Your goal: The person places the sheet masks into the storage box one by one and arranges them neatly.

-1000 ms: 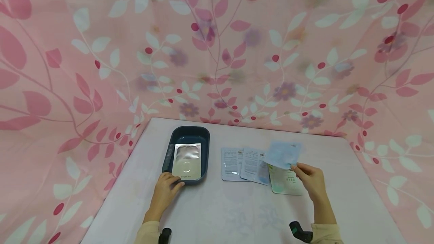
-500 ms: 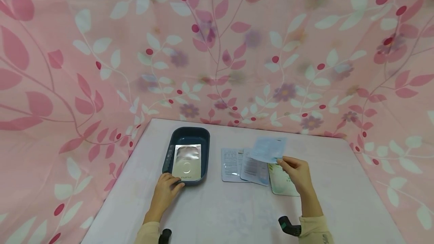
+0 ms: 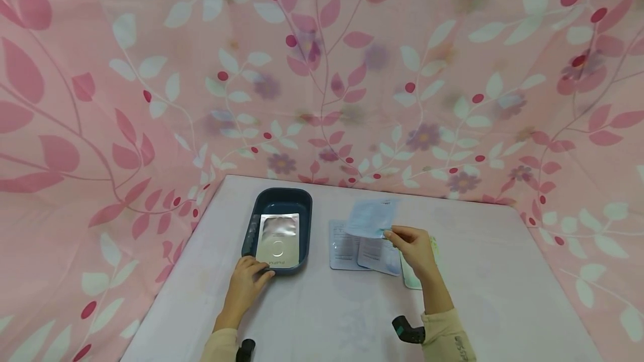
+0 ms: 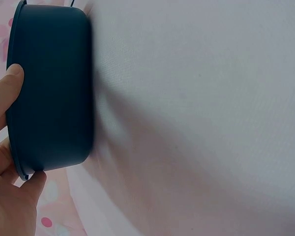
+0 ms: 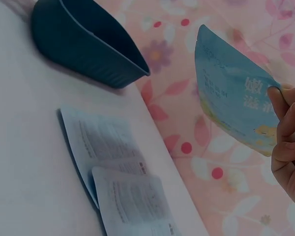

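My left hand [image 3: 246,286] grips the near-left rim of a dark blue plastic basin [image 3: 305,205], with the thumb on its outer wall [image 4: 54,93] in the left wrist view. Inside the basin lies a silver and pale gold sachet [image 3: 278,239]. My right hand [image 3: 413,250] pinches a light blue face mask sachet [image 3: 371,218] by its near-right corner, raised above the table. Beneath it two pale blue printed sachets [image 3: 343,253] overlap on the table. A green and white sachet [image 3: 411,275] lies to their right, partly hidden by my right hand and wrist.
A white cloth [image 3: 322,317] covers the table. Pink floral fabric [image 3: 322,71] hangs behind it and along both sides. Black wrist devices [image 3: 408,330] sit at both sleeves.
My right hand has carried the light blue sachet leftward, from over the green sachet to above the two pale blue ones. The left hand and the basin have stayed in place.
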Demonstrator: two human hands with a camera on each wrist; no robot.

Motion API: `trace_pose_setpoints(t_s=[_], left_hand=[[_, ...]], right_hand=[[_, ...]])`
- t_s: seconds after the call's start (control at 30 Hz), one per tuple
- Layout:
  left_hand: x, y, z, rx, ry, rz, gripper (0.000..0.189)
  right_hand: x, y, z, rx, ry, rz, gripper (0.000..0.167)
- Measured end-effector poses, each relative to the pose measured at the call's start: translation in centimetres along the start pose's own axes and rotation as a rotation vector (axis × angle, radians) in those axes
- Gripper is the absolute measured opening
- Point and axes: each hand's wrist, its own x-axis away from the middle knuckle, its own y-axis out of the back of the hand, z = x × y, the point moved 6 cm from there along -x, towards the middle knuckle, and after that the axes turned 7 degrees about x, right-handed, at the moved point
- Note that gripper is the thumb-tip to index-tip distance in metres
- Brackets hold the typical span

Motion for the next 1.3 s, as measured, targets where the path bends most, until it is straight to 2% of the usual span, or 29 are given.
trace_pose_setpoints(t_s=[0.17,0.3,0.43,0.7,1.0,1.3], left_hand=[[0.0,0.0,0.0,0.000,-0.001,0.001,0.024],[0.0,0.1,-0.1,0.004,0.012,0.005,0.024],[0.1,0.1,-0.1,0.003,0.005,-0.001,0.024],[0.2,-0.1,0.0,0.000,0.011,-0.002,0.024],[0.1,0.0,-0.2,0.004,-0.014,-0.019,0.024],[0.1,0.0,-0.1,0.004,0.015,0.000,0.023]], right_hand=[[-0.4,-1.7,1.3,-0.026,0.035,0.045,0.020],[-0.1,-2.8,4.0,-0.026,0.105,0.078,0.016],[0.1,-4.2,6.0,-0.026,0.136,0.119,0.016],[-0.2,-7.0,6.9,-0.084,0.188,0.201,0.015],[-0.4,-9.2,7.3,-0.130,0.169,0.247,0.015],[-0.3,-11.1,7.5,-0.156,0.199,0.310,0.015]])
